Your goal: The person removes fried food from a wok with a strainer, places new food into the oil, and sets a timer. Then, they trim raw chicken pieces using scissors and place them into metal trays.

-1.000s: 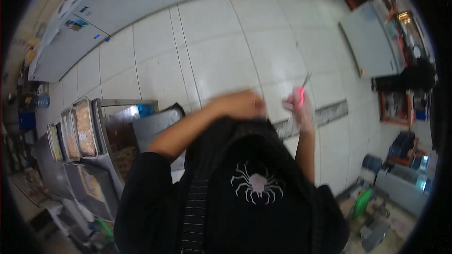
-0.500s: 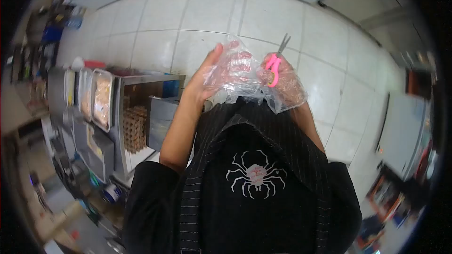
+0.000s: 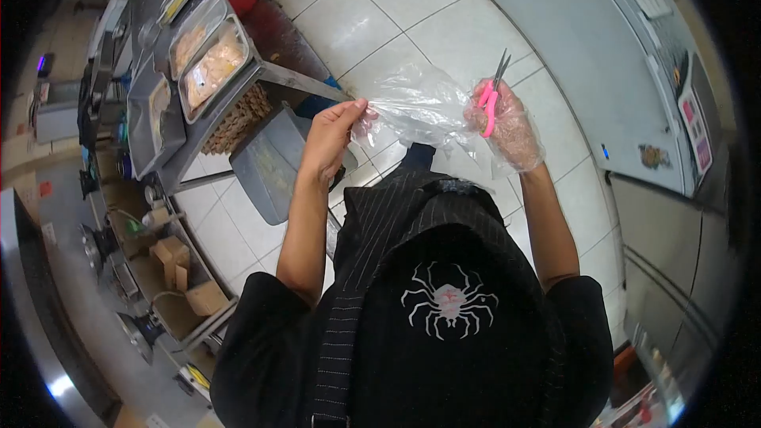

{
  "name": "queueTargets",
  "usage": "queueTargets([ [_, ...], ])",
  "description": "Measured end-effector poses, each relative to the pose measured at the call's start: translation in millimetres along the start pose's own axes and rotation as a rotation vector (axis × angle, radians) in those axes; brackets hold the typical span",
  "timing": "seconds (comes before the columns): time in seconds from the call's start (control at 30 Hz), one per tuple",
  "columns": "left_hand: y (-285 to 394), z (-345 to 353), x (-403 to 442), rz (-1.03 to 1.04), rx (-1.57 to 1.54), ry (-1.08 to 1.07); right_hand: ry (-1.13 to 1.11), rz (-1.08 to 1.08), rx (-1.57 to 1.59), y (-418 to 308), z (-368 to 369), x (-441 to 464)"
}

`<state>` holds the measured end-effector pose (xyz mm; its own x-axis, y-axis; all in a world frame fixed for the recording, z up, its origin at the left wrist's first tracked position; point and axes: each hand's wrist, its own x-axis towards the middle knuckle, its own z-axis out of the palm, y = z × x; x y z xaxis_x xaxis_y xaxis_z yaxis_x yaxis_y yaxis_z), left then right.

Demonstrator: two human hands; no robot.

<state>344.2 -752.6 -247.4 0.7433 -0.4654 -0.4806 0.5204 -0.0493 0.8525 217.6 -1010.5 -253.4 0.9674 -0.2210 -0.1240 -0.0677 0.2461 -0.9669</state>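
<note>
My left hand (image 3: 331, 133) is bare and pinches one end of a piece of thin clear plastic (image 3: 420, 107) between thumb and fingers. The crumpled plastic stretches across to my right hand; whether it is a bag or a glove I cannot tell. A clear plastic covering, loose like a disposable glove, wraps my right hand (image 3: 514, 133). That hand grips a pair of scissors (image 3: 488, 111) by the pink handles, the metal blades pointing up and away from me. The blades are apart from the plastic.
A metal table (image 3: 277, 75) on the left bears trays with bagged pale food (image 3: 212, 71). Egg cartons (image 3: 238, 119) and a grey bin (image 3: 273, 162) stand below it. To the right is a large light-coloured appliance (image 3: 626, 111). White floor tiles (image 3: 349, 16) lie ahead.
My left hand has come out from behind the plastic and now pinches its end. My hands are farther apart, with the plastic drawn out between them. The view has turned toward the table.
</note>
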Motion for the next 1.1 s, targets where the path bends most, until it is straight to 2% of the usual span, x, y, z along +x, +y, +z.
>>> queueTargets([
  [0.1,10.0,-16.3,46.1,0.011,-0.088,0.012,-0.051,0.101,0.035,-6.3,-1.5,58.3],
  [0.2,32.0,-28.8,78.0,0.024,-0.19,-0.098,-0.095,0.06,0.037,-20.5,1.6,97.4],
  [0.23,44.0,-29.1,92.2,-0.035,-0.342,-0.242,-0.096,0.047,0.025,-29.3,0.5,115.4],
  [0.27,55.1,-29.6,108.3,-0.099,-0.484,-0.394,-0.206,0.054,-0.036,-40.3,-1.5,133.4],
  [0.3,62.3,-28.7,132.8,-0.143,-0.493,-0.437,-0.313,0.072,-0.096,-50.4,-3.1,147.8],
  [0.33,76.9,-30.3,169.3,-0.152,-0.502,-0.44,-0.308,0.083,-0.1,-61.2,-5.7,173.4],
  [0.4,99.7,-30.1,216.8,-0.174,-0.342,-0.635,-0.454,0.109,-0.231,-81.0,-5.8,205.1],
  [0.43,112.0,-27.9,231.0,-0.167,-0.337,-0.647,-0.451,0.107,-0.237,-93.8,-3.4,218.2],
  [0.5,144.9,-18.8,259.7,0.035,0.138,-0.536,-0.448,0.05,-0.275,-106.5,-11.0,255.7],
  [0.53,159.0,-17.9,271.3,0.044,0.13,-0.537,-0.455,0.015,-0.301,-109.9,-14.8,272.5],
  [0.57,172.1,-19.7,279.5,0.141,0.228,-0.45,-0.465,0.021,-0.31,-110.5,-17.3,287.1],
  [0.63,179.2,-25.5,299.7,0.369,0.332,-0.183,-0.319,-0.046,-0.37,-110.1,-19.0,320.6],
  [0.67,180.3,-28.2,307.5,0.375,0.324,-0.157,-0.346,-0.048,-0.373,-112.6,-15.7,338.0],
  [0.73,179.3,-32.5,316.7,0.435,0.463,0.345,-0.256,-0.571,-0.881,-115.3,-3.7,365.3],
  [0.77,168.8,-45.2,324.9,0.338,0.346,0.212,-0.318,-0.474,-0.812,-119.5,2.4,377.6],
  [0.8,171.2,-49.5,326.3,0.335,0.354,0.233,-0.333,-0.479,-0.794,-117.7,5.1,396.3],
  [0.87,178.0,-51.0,330.9,-0.205,-0.327,-0.22,-0.675,-0.764,-0.904,-115.1,9.1,434.3],
  [0.9,187.3,-49.2,336.7,-0.306,-0.428,-0.234,-0.699,-0.765,-0.878,-107.9,13.3,449.7],
  [0.93,198.5,-44.3,342.7,-0.304,-0.437,-0.198,-0.835,-0.827,-0.882,-95.2,19.1,464.1],
  [0.97,213.8,-36.0,346.8,-0.333,-0.456,-0.096,-0.971,-0.893,-0.879,-84.8,25.2,478.4],
  [1.0,224.8,-30.1,351.7,-0.366,-0.478,0.008,-0.997,-0.897,-0.843,-78.3,29.2,493.1],
  [1.07,222.7,-40.1,383.6,-0.386,-0.469,0.072,-1.406,-0.63,-0.797,-70.1,35.9,523.0],
  [1.1,219.0,-43.4,400.0,-0.418,-0.269,0.128,-1.416,-0.722,-0.829,-69.9,37.7,534.2],
])
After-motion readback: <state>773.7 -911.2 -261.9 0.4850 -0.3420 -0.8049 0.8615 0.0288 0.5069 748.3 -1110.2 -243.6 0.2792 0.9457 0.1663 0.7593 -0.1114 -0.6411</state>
